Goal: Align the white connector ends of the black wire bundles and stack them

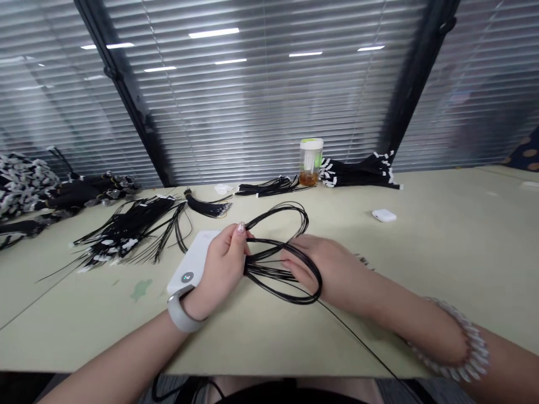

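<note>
A looped bundle of thin black cables (275, 268) hangs between my two hands above the table. My left hand (227, 255) grips the bundle at its left side, thumb pressed on top. Over the bundle's right part, my right hand (324, 269) has its fingers curled in among the strands; the fingertips are partly hidden by the loops. One loose strand runs from the bundle down to the table's front edge at the right. Beneath my left hand lies a white box-shaped device (189, 261) with a small round dark display.
Black cables with white connectors (135, 224) lie in piles at the left, with a tied bundle (206, 206) beside them. At the back are a jar (310, 163) with amber liquid and more cables (362, 171). A small white case (384, 215) lies right. Blinds (269, 101) line the window behind.
</note>
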A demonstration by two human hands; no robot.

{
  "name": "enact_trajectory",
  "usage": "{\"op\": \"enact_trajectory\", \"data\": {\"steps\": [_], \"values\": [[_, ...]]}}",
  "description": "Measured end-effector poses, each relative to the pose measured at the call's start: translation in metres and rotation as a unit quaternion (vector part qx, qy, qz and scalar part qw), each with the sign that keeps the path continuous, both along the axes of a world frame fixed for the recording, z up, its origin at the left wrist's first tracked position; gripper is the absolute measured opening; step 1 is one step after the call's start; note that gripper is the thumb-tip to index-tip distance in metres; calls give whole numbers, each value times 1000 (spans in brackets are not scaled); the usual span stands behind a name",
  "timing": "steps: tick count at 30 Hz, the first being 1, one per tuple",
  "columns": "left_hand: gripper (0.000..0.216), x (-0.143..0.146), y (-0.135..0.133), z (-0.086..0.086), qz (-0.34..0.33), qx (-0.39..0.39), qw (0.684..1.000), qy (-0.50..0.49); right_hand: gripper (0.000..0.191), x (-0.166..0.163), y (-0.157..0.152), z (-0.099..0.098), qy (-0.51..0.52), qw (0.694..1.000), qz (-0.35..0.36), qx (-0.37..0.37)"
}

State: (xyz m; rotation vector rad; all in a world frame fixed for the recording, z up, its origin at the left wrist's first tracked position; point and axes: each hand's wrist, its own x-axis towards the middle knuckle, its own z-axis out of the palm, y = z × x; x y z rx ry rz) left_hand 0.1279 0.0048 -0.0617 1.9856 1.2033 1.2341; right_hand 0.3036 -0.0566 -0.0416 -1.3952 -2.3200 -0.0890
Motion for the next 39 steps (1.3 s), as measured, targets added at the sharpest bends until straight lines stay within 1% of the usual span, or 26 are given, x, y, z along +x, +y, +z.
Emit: {"op": "enact_trajectory", "data": {"steps": [2,4,6,7,8,10,11,12,13,14,15,16,17,19,21,23,25,30,32,35,39], "values": [[38,0,1,3,4,-27,999,-20,20,7,1,7,-62,992,-69,86],[38,1,1,4,-2,-61,997,-42,22,19,3,13,-94,971,-155,155],[38,0,2,3,-10,-84,995,-58,21,30,5,19,-54,957,-209,193],[38,0,2,1,-13,-90,994,-65,18,35,5,22,-9,955,-210,208],[39,0,3,0,-16,-93,993,-69,17,38,5,24,52,955,-192,221],[39,-1,5,-4,-19,-95,993,-65,30,41,4,28,209,946,-109,222],[39,-1,5,-5,-21,-92,994,-55,36,40,4,29,294,931,-60,209],[38,-1,5,-7,-24,-90,995,-43,37,38,3,29,372,909,-17,187],[38,-1,5,-8,-30,-87,995,-31,32,35,2,28,434,887,15,160],[39,-1,5,-8,-37,-84,996,-20,26,32,2,26,476,869,32,132],[39,-1,4,-8,-45,-81,996,-14,23,28,2,23,496,862,37,98],[40,0,3,-8,-51,-79,995,-12,22,25,3,20,497,865,36,59],[41,0,2,-8,-57,-76,995,-14,24,22,4,16,480,877,35,16],[41,1,0,-6,-66,-79,995,-18,29,17,6,7,415,908,34,-57],[40,1,-2,-4,-76,-94,992,-22,23,13,9,-1,332,939,34,-78],[41,1,-4,-2,-83,-110,990,-20,16,10,10,-6,263,963,29,-59],[43,1,-5,-1,-91,-114,989,-15,18,6,10,-10,219,975,30,-25],[43,2,-7,-3,-107,-100,989,7,18,-2,8,-15,197,977,49,69],[43,2,-7,-3,-110,-93,990,10,20,-4,7,-16,184,977,59,94],[45,3,-7,-5,-126,-76,989,16,23,-2,8,-16,155,979,68,118],[45,3,-6,-6,-127,-71,989,16,22,1,9,-14,121,983,47,126]]}}
